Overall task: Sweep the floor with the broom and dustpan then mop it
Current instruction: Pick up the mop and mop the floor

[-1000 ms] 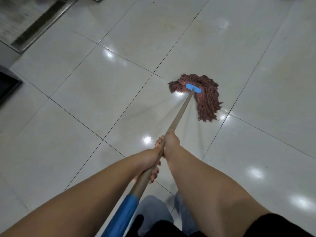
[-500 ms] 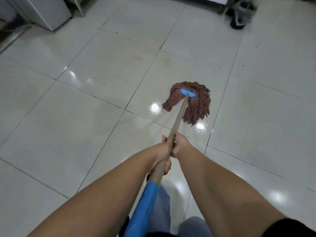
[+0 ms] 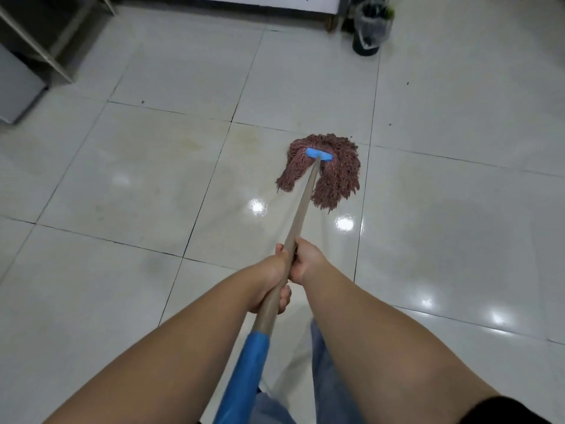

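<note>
Both hands are wrapped around the tan wooden mop handle (image 3: 301, 209), right hand (image 3: 305, 260) just ahead of the left hand (image 3: 270, 281), pretty much touching. That handle has a blue sleeve at the near end and runs out to the reddish-brown string mop head (image 3: 336, 175) with its blue clip, lying flat on the glossy white tiled floor (image 3: 137, 179) ahead. Further out, a small dark bin with a plastic bag (image 3: 370, 29) stands at the far wall, and grey furniture (image 3: 18, 84) on the left.

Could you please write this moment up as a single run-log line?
phase: mopping | left hand: grips mop handle | right hand: grips handle, nearer the head | mop head: flat on tiled floor
</note>
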The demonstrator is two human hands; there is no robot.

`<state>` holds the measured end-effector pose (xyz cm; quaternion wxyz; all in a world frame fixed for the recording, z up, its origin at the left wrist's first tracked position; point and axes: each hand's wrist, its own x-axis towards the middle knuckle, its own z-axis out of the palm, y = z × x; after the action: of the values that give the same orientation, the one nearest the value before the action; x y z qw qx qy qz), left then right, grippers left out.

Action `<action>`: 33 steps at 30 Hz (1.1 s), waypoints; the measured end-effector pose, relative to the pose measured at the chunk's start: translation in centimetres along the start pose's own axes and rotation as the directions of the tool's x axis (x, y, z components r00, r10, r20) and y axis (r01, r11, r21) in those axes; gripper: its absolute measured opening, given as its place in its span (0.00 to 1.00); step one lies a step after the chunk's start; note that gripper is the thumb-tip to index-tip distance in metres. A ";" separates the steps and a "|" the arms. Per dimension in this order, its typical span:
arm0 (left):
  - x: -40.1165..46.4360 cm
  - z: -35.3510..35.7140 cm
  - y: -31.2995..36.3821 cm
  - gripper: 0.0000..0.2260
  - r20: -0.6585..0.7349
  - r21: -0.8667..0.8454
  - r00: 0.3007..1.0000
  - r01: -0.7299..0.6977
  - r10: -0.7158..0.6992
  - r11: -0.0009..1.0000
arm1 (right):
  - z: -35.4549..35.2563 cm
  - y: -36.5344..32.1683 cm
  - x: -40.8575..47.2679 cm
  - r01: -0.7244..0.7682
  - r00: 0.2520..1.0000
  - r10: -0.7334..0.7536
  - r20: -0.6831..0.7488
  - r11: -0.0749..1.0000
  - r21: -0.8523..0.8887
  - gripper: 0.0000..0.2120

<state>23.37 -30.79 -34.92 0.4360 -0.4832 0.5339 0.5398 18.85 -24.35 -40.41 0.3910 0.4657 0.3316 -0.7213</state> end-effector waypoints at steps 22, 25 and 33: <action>7.9 3.5 13.3 0.32 0.148 -0.004 0.982 0.117 -0.115 0.993 | 1.3 -14.7 9.3 0.017 0.997 -0.030 -0.075 0.985 -0.173 0.16; 5.8 3.1 7.0 0.31 0.137 0.025 0.982 0.128 -0.130 0.991 | -1.2 -9.3 7.3 -0.047 0.997 0.031 -0.076 0.976 -0.214 0.16; -1.5 6.7 -13.6 0.30 0.088 0.042 0.986 0.136 -0.139 0.990 | -12.3 4.1 0.3 -0.036 0.999 0.031 -0.031 0.984 -0.175 0.18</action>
<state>36.61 -23.36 -35.75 0.5047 -0.4859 0.4883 0.5203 27.37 -16.01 -45.38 0.4378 0.4451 0.3913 -0.6761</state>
